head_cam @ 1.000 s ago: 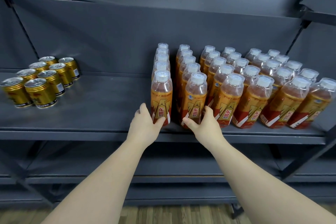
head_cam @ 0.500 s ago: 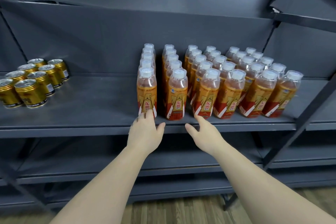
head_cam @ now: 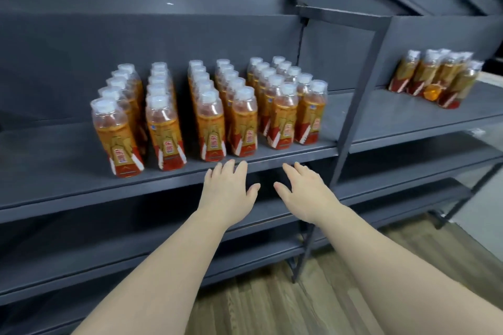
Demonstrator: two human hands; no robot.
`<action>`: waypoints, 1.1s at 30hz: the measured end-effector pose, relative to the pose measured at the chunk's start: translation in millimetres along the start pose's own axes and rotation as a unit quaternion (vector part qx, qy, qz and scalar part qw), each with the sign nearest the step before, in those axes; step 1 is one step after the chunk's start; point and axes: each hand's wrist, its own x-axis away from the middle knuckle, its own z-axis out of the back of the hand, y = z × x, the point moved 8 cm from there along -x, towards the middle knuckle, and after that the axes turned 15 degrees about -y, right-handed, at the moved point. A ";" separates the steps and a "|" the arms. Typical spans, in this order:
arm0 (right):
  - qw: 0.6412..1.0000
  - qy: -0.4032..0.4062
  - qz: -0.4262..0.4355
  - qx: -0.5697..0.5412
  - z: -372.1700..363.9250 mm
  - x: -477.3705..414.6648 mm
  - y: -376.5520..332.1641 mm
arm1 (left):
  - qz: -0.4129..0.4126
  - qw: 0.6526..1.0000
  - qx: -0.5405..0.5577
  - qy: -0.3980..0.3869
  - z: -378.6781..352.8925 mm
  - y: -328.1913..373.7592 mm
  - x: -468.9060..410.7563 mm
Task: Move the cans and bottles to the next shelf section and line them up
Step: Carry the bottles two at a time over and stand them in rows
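Both hands have come off the front bottles (head_cam: 212, 117): left hand (head_cam: 228, 190) and right hand (head_cam: 304, 193) hover at the shelf (head_cam: 68, 174) edge, fingers (head_cam: 241, 168) spread, holding nothing. Six rows stand lined up. Attention has swung right, where a smaller cluster (head_cam: 435, 79) sits past the post (head_cam: 353, 106), likely next.

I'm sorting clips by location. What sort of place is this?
Probably a shop aisle or stockroom, perhaps a mock-up: dark metal shelving in bays, identical orange drink bottles lined up in neat rows, a smaller cluster on the next bay, and a wood-look floor.
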 end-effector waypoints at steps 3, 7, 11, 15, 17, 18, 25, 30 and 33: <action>0.999 0.019 -0.034 -0.006 13.9 22.7 49.2 | -0.031 0.999 -0.015 -0.006 -7.5 53.4 -6.8; 0.996 0.038 -0.077 -0.007 29.0 54.3 114.3 | -0.079 0.996 -0.031 -0.014 -18.7 125.4 -13.0; 0.990 0.046 -0.128 -0.023 41.0 81.0 176.5 | -0.140 0.990 -0.029 -0.014 -27.8 196.7 -20.0; 0.984 0.060 -0.167 -0.031 51.2 96.9 224.2 | -0.197 0.979 -0.046 -0.030 -37.4 256.8 -30.8; 0.980 0.059 -0.185 -0.032 56.0 101.0 244.5 | -0.221 0.973 -0.054 -0.032 -42.4 279.9 -42.7; 0.979 0.060 -0.194 -0.032 59.7 102.5 253.7 | -0.230 0.971 -0.054 -0.033 -44.8 290.1 -50.4; 0.963 0.083 -0.254 -0.026 92.6 92.6 320.7 | -0.284 0.957 -0.045 -0.031 -56.7 354.1 -113.0; 0.956 0.087 -0.279 -0.018 114.2 72.7 353.7 | -0.300 0.952 -0.041 -0.042 -63.2 381.1 -162.8; 0.952 0.106 -0.286 -0.006 126.4 61.6 375.0 | -0.307 0.950 -0.032 -0.048 -63.1 396.6 -187.7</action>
